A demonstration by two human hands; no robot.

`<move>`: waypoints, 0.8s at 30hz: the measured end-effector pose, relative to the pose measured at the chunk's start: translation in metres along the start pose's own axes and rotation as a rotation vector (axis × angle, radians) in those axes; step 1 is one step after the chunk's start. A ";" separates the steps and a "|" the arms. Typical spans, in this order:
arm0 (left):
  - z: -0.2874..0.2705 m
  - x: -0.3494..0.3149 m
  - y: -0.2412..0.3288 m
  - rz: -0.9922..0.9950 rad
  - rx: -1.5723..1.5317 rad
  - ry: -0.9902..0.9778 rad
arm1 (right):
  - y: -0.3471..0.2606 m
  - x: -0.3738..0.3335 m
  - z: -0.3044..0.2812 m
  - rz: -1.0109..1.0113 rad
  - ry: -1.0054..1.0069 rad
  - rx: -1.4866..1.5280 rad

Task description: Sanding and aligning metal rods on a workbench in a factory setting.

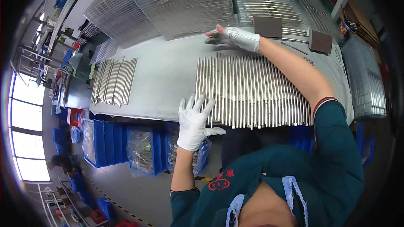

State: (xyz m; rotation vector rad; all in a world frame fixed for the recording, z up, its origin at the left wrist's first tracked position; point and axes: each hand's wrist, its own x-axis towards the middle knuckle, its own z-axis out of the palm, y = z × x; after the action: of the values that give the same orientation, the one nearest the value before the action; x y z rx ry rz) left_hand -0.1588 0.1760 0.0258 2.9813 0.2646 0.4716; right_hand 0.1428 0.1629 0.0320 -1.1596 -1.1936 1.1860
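Observation:
A wide row of thin silver metal rods [252, 90] lies side by side on the pale table cover, their near ends at the table's front edge. My left hand [193, 122], in a white glove, is at the near left corner of this row. Its fingers are spread, with the fingertips at the leftmost rods. Beyond the far ends of the rods hovers my right hand [231, 38], in a white glove that leaves some fingertips bare. Those fingers stretch to the left and hold nothing that I can see. A smaller group of rods [113, 82] lies farther left on the table.
Stacked clear plastic trays [181, 6] stand along the back. Two brown blocks [268, 27] and a thin red-and-dark tool [294, 48] lie at the back right. More clear trays [364, 80] stand off the right end. Blue bins [105, 143] sit below the front edge.

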 end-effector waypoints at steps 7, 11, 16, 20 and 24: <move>0.005 -0.001 -0.010 -0.028 -0.071 -0.028 | 0.013 0.017 0.021 0.077 -0.251 0.166; 0.002 0.004 -0.010 -0.017 -0.104 -0.049 | 0.019 0.042 0.016 0.023 -0.156 0.203; -0.002 0.000 -0.014 -0.018 -0.184 -0.036 | 0.021 0.061 0.034 0.027 -0.375 0.347; 0.001 -0.004 -0.015 -0.002 -0.216 -0.041 | 0.019 0.052 0.044 0.068 -0.406 0.344; -0.005 -0.001 -0.011 -0.010 -0.208 -0.018 | 0.006 0.037 0.023 0.014 -0.217 0.261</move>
State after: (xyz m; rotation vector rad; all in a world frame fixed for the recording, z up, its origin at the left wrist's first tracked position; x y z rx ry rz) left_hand -0.1628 0.1866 0.0284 2.7792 0.2140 0.4416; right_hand 0.1199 0.2005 0.0281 -0.8619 -1.1499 1.4588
